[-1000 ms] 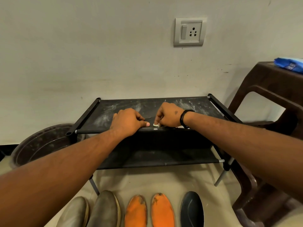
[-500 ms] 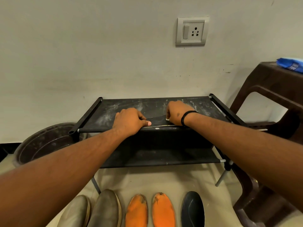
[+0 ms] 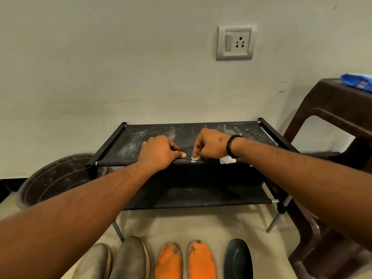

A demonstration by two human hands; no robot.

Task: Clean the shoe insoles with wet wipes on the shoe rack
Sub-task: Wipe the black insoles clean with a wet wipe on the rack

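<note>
A black insole lies on the dusty top shelf of the black shoe rack, mostly hidden by my hands. My left hand grips the insole at the shelf's front edge, fingers curled and thumb along the front bar. My right hand pinches a white wet wipe and presses it on the insole near the front edge; part of the wipe shows under my wrist. On the floor in front lie two grey insoles, two orange insoles and a dark blue insole.
A dark round basin stands on the floor left of the rack. A brown plastic stool stands close on the right, with a blue wipes pack on top. The rack backs onto the wall below a socket.
My right hand pushed the wipe away along the insole, then drew it back to the front edge. My left hand stayed in place.
</note>
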